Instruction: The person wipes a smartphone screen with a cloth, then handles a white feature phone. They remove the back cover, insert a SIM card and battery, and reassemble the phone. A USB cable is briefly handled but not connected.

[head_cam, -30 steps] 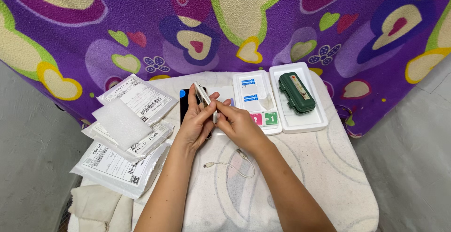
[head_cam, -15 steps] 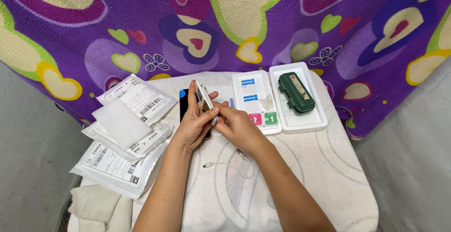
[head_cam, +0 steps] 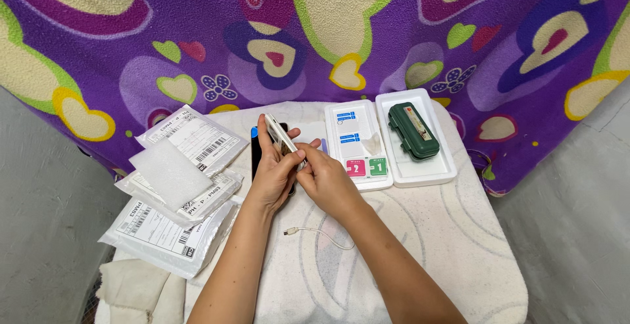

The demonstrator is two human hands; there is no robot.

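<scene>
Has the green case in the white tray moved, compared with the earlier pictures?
No. The green case lies in the same place in the white tray, at the same slant, as in both earlier pictures.

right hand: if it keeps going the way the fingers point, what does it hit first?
The right hand points up-left; first contact looks like the small pale device held by the left hand, though depth is unclear.

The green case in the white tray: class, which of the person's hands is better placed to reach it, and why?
Probably the right hand: it lies nearer the green case in the white tray, with only the wipe packets between. The left hand holds a small phone upright, farther away.
</scene>
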